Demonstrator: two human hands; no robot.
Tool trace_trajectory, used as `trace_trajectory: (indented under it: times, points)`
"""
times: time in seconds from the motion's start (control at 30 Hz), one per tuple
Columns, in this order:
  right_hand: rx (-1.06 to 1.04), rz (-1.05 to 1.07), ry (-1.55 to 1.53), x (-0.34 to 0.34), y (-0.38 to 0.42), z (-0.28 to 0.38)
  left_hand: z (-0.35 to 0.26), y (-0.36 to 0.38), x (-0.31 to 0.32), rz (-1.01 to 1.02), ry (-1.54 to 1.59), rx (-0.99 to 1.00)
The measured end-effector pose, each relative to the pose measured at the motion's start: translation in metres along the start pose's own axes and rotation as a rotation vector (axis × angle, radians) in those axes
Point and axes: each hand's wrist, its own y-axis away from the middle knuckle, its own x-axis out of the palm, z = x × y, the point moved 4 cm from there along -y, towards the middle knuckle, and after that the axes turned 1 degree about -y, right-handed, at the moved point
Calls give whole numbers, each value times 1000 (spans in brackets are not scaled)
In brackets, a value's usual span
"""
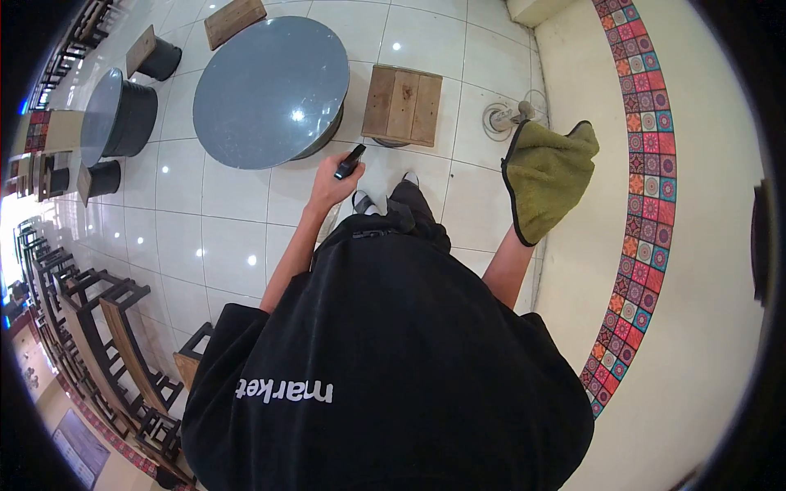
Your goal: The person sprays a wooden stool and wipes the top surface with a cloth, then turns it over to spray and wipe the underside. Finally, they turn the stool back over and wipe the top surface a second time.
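My left hand (333, 182) is closed around a spray bottle (350, 162). Its black trigger head shows above the fingers, while most of its body is hidden by the hand. On the other side, a green cloth (554, 176) with dark edging drapes over my right hand and hides the fingers. Only my right forearm (509, 263) shows below it. The cloth is held out near the wall, apart from the furniture. Just beyond my left hand is the near edge of a round grey table (270, 90).
A wooden-topped stool (401, 105) stands right of the table. A wall pipe fitting (501, 119) is near the cream wall (704, 204) with its patterned tile strip (647, 164). Another round table (102, 114) and several dark-framed benches (123, 344) are at left. Glossy tiles (237, 245) cover the floor.
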Motion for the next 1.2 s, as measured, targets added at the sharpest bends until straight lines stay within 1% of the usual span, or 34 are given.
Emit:
trace_trajectory:
  times: [0.03, 0.07, 0.17, 0.27, 0.33, 0.37, 0.43, 0.5, 0.57, 0.63, 0.7, 0.77, 0.8, 0.83, 0.87, 0.93, 0.97, 1.03, 1.07, 1.13, 1.17, 1.2]
  points:
    - [-6, -2, 0, 0, 1, 0, -3, -3, 1, -30, -14, 72]
    - [-9, -1, -2, -1, 3, -1, -2, -5, 2, -24, -13, 77]
    - [-18, -14, -19, -10, 6, -6, -3, -9, 4, -16, 35, 41]
    - [-13, -29, -33, -21, 12, -15, 1, -12, 5, 4, -31, 27]
    - [-6, -39, -46, -32, 16, -23, 3, -14, 5, -112, -41, 144]
    - [1, -47, -56, -37, 18, -28, 2, -15, 3, -109, -41, 147]
    - [10, -66, -66, -49, 24, -37, 6, -15, 6, 23, -77, -30]
    - [9, -83, -20, -61, 27, -41, 0, -14, 6, 13, -55, -34]
    - [-12, -99, 137, -73, 26, -46, 1, -15, 7, -8, -37, -43]
    - [27, -150, 79, -80, 25, -53, 7, -19, 10, 26, -60, -95]
    - [46, -173, 48, -85, 18, -57, 5, -22, 10, 33, -78, -102]
    - [9, -236, 159, -92, 9, -55, -1, -22, 14, 42, -97, -113]
    - [0, -256, 192, -91, 2, -53, -4, -23, 16, -12, -66, -66]
    - [143, -231, -67, -72, -14, -59, -2, -25, 16, -69, -41, -19]
    - [168, -243, -110, -79, -18, -58, 4, -29, 19, -82, -53, -4]
    - [217, -273, -197, -95, -26, -55, 9, -39, 26, 142, -72, -208]
    - [148, -323, 170, -111, -25, -47, 9, -41, 28, 148, -74, -214]
    - [83, -370, 540, -107, -41, -36, 7, -51, 37, 211, -102, -174]
    - [117, -328, 318, -100, -56, -36, 8, -60, 43, 207, -104, -175]
    - [140, -307, 80, -104, -72, -42, 8, -70, 49, 139, -120, -70]
    - [157, -338, 284, -120, -76, -38, 16, -76, 55, 152, -116, -130]
    - [182, -365, 494, -136, -78, -34, 28, -84, 60, 163, -118, -138]
